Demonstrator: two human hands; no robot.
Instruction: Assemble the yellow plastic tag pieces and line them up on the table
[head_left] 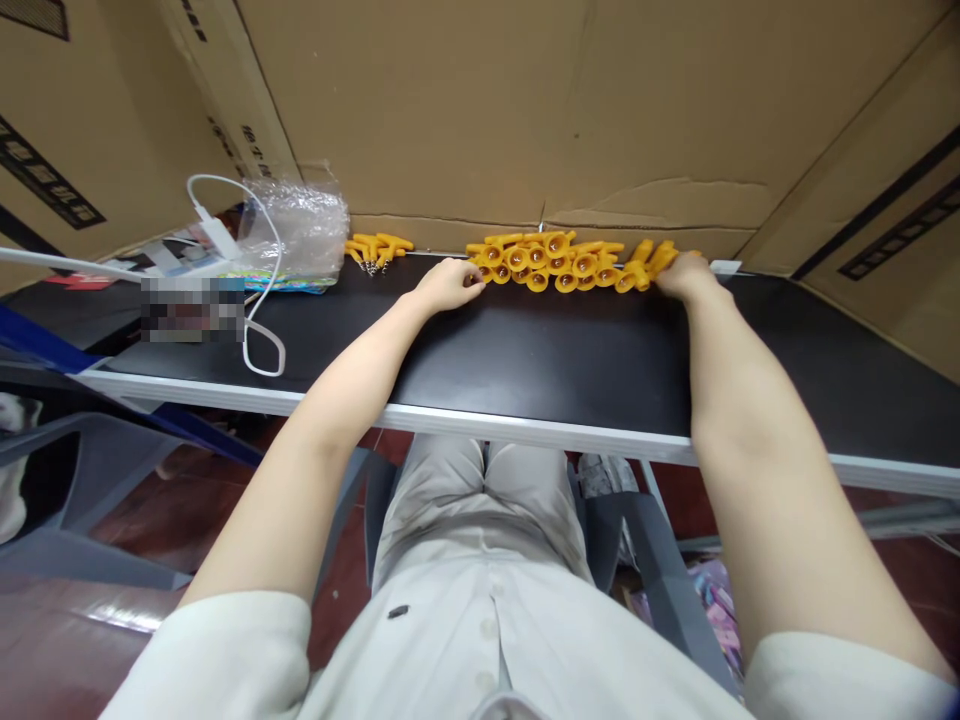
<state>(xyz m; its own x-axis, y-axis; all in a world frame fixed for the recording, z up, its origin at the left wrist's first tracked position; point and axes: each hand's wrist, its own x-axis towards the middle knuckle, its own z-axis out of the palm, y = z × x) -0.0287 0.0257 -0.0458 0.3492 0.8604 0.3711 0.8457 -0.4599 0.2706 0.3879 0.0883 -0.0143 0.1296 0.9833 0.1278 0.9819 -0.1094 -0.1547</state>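
Observation:
A row of yellow plastic T-handled corkscrews with cone-shaped open ends [557, 262] is stacked along the back of the black table, most cones facing me. At the row's left end is my left hand [450, 286], its fingers curled in beside the outermost cone. Whatever lies between those fingertips is too small to make out. My right hand [684, 276] is closed around a yellow corkscrew [661, 260] at the row's right end, its fingertips partly hidden. Farther left lies a small group of yellow handles [381, 246] with bare metal spirals.
Large cardboard sheets [480, 120] stand right behind the table [540, 350]. To the left are bubble wrap [300, 230], a white cable [274, 225] and a blurred-out item [193, 310]. A metal edge strip [525, 432] runs along the table front. Grey chairs stand below.

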